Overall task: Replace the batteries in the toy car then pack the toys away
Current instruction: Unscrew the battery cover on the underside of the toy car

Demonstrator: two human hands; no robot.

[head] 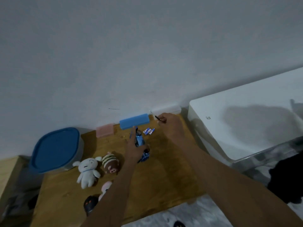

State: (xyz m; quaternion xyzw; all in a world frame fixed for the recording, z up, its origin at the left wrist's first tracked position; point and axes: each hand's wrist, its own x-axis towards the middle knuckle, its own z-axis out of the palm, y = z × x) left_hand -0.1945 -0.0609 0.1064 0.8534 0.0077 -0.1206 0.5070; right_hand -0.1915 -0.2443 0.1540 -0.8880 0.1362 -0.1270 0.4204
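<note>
A: Where is the toy car?

B: The blue toy car [140,141] is tilted above the wooden bench [155,174], gripped by the left hand [133,149].

A: And the other hand?

B: The right hand [170,123] pinches a thin dark tool [157,117] near the wall. Batteries [148,131] lie between the hands, beside a blue box [134,121].

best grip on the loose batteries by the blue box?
Take one battery at a time, pinched across its round sides from above. They lie flat on the table, close together beside the blue box, so start with an outer one; the ends look crowded.
</note>
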